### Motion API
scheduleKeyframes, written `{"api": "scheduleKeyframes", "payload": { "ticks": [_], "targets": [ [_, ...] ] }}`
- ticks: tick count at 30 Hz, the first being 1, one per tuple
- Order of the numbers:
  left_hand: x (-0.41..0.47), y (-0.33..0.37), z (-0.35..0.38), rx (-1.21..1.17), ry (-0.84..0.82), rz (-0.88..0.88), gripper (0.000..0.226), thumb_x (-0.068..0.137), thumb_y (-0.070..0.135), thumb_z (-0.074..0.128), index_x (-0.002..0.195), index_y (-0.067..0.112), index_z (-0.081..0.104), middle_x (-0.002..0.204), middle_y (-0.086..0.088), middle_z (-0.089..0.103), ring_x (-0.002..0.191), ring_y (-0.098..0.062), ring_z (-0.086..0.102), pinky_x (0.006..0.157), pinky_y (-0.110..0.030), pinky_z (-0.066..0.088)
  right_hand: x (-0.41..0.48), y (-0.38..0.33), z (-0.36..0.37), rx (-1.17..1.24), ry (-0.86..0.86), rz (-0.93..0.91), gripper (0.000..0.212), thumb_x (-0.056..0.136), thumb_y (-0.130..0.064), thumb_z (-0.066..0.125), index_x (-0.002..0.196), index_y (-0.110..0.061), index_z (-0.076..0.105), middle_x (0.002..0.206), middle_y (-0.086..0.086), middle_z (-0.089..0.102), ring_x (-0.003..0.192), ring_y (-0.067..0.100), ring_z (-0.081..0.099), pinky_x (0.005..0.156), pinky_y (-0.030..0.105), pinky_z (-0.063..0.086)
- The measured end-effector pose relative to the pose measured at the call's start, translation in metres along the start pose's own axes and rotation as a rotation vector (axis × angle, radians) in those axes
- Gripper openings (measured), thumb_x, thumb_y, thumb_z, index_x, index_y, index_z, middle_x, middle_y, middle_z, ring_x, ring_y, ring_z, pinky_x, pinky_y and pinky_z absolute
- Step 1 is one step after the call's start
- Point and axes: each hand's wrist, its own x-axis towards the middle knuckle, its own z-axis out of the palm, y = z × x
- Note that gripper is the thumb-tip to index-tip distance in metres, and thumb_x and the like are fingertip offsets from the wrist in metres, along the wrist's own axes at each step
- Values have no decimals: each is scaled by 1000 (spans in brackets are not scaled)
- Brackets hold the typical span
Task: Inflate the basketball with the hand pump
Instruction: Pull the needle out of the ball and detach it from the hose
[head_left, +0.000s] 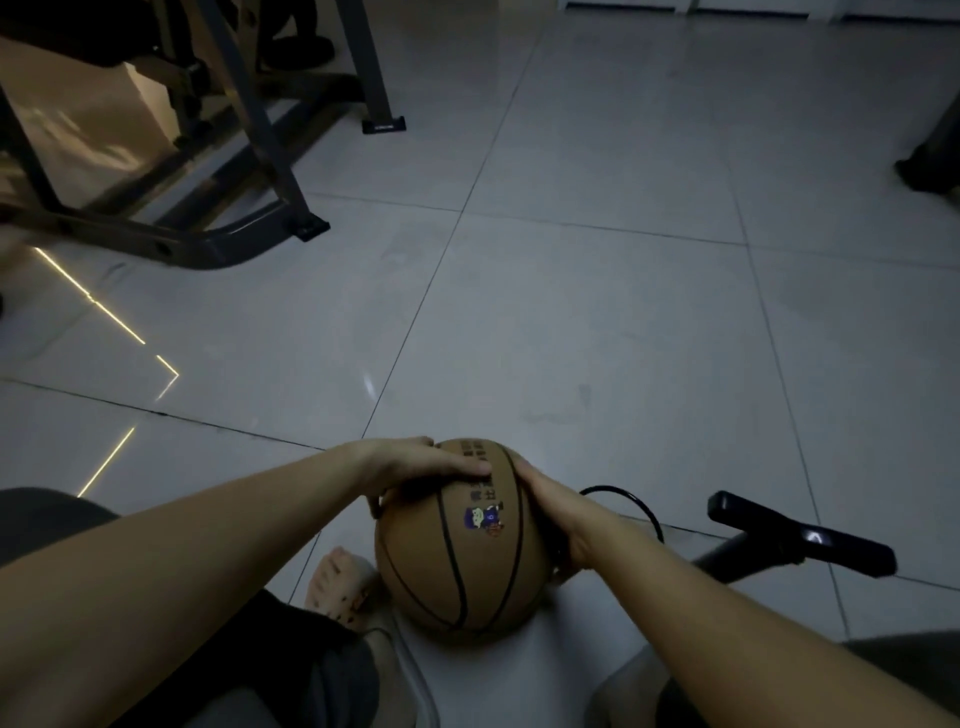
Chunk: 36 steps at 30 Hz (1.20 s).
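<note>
You hold the tan-brown rubber basketball with dark seams (462, 545) between both hands, low in front of you and just above the pale glossy floor tiles (597, 312). Your left hand (421, 465) lies spread over the ball's upper left side, fingers splayed flat across the printed lettering, thumb curled down its near edge. Your right hand (558, 514) presses open against the ball's right side, palm to the surface, its fingers wrapping out of sight behind. A thin black hose (628, 501) loops up just past that wrist. To the right stands the black hand pump with a T-shaped handle (800, 538), untouched. A small purple cartoon sticker (485, 519) faces up on the ball.
</note>
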Motion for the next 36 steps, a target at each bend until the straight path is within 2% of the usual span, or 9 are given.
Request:
{"api": "scheduleKeyframes", "payload": {
  "ticks": [3, 5, 9, 14, 17, 20, 26, 33, 36],
  "targets": [
    [2, 8, -10, -90, 116, 138, 129, 53, 73, 85, 155, 26, 21, 149, -9, 44, 128, -35, 50, 96, -56, 45, 0, -16, -11, 119, 105, -170, 81, 85, -77, 51, 136, -14, 52, 118, 14, 63, 98, 32, 58, 72, 42, 47],
    [4, 10, -11, -158, 160, 250, 123, 62, 63, 86, 155, 25, 15, 132, -2, 52, 107, -19, 57, 76, -33, 49, 10, -25, -20, 167, 263, -307, 87, 86, -72, 53, 150, -17, 31, 139, 16, 52, 115, 35, 55, 83, 46, 52],
    [13, 6, 1, -189, 213, 381, 117, 70, 52, 88, 152, 22, 10, 118, 2, 58, 93, -6, 59, 53, -13, 49, 11, -26, -17, 108, 415, -510, 93, 74, -72, 55, 150, -25, 27, 148, 12, 46, 126, 35, 53, 107, 53, 45],
    [30, 8, 10, 155, 373, 369, 126, 60, 93, 64, 159, 34, 13, 147, -11, 48, 129, -32, 54, 106, -41, 47, 23, -4, 2, -257, 445, -595, 88, 92, -56, 59, 159, -17, 19, 165, 9, 21, 147, 32, 31, 117, 50, 35],
    [38, 28, 7, 396, 638, 467, 118, 61, 98, 51, 156, 34, 24, 152, -14, 36, 139, -36, 41, 112, -52, 39, 24, -7, 1, -354, 443, -605, 70, 93, -46, 58, 151, -14, 35, 152, 10, 39, 133, 32, 47, 106, 45, 44],
    [51, 45, 6, 640, 605, 587, 110, 71, 82, 65, 159, 33, 21, 165, -11, 22, 151, -33, 20, 119, -54, 25, 17, -24, -12, -476, 461, -618, 36, 95, -29, 54, 129, -15, 54, 130, 11, 60, 112, 30, 59, 92, 38, 50],
    [62, 73, 16, 889, 694, 504, 103, 66, 89, 54, 143, 22, 39, 148, -9, 43, 136, -34, 39, 108, -60, 34, -2, -109, -83, -662, 794, -565, 22, 88, -10, 52, 99, -13, 70, 88, 7, 72, 80, 25, 70, 78, 37, 60],
    [81, 111, 31, 814, 485, 706, 96, 83, 48, 65, 160, 14, 18, 158, -10, 36, 146, -29, 29, 123, -44, 18, 38, -112, -131, -916, 327, -260, 61, 92, -9, 69, 147, -6, 41, 120, 18, 63, 91, 26, 71, 78, 40, 61],
    [96, 127, 43, 834, 488, 704, 73, 88, 42, 54, 153, 14, 36, 151, -9, 46, 141, -29, 33, 122, -43, 17, 49, -111, -138, -874, 196, -245, 41, 92, -2, 66, 131, 1, 55, 105, 19, 71, 87, 30, 75, 76, 39, 63]
  ]
}}
